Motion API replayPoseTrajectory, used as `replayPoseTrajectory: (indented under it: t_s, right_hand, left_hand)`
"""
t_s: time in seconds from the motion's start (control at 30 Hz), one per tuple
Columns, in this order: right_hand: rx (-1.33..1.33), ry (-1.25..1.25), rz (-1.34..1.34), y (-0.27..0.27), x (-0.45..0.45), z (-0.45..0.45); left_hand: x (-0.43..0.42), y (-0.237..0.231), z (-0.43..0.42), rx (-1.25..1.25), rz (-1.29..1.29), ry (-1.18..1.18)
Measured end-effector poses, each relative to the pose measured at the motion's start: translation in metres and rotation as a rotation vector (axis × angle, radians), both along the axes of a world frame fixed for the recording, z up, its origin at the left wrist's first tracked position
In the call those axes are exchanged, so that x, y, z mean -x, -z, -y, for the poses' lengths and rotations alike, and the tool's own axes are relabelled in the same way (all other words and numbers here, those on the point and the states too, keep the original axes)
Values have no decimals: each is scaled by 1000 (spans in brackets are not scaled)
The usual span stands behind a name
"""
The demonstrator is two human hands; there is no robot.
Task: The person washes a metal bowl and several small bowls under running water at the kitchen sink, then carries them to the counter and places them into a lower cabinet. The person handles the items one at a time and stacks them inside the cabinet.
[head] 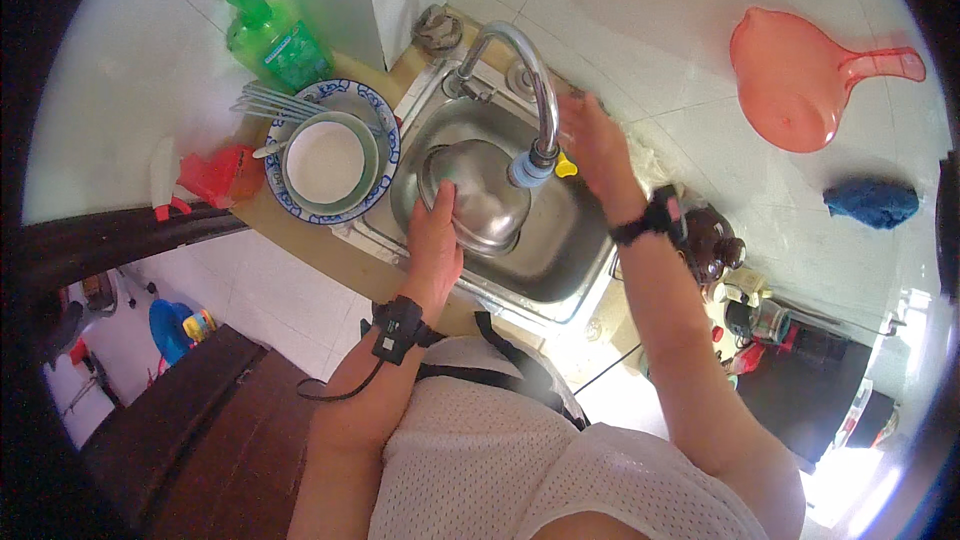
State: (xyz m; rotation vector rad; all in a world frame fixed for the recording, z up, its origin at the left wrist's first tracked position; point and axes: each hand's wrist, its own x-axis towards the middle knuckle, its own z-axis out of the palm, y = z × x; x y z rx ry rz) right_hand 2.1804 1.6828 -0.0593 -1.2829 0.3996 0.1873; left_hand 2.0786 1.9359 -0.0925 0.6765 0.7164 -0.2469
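My left hand (437,240) grips a shiny stainless steel bowl (487,191) by its rim, the thumb lying over the edge. The bowl is tilted inside a metal sink (559,262). Above it arches a chrome faucet (546,75), ending in a pale blue nozzle (531,168) with a yellow tab (565,165). Beyond the spout, at the sink's far right side, is my right hand (596,139). Its fingers are blurred and partly behind the faucet, so what they touch cannot be made out. Both wrists wear black straps.
Left of the sink, a blue-patterned enamel basin (391,165) holds a bowl (326,163) and pale chopsticks or rods (281,103). Near it stand a green bottle (281,45) and a red spray bottle (221,176). A pink ladle (787,82) and blue cloth (871,202) hang on the tiled wall.
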Motion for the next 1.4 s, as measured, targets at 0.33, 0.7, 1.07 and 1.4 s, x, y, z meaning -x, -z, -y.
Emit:
replayPoseTrajectory:
  t_s: [0.33, 0.7, 1.07, 1.4]
  right_hand:
    - [677, -15, -45, 14, 205, -63]
    - [1533, -108, -20, 4, 211, -74]
    - [1764, 113, -132, -7, 234, -45]
    - [1609, 237, -344, -30, 258, -88]
  left_hand:
    - [3, 31, -4, 68, -35, 205]
    - [31, 2, -14, 398, -100, 670]
    - [-8, -51, -165, -509, 301, 910]
    - [-108, -42, -243, -1731, 617, 637]
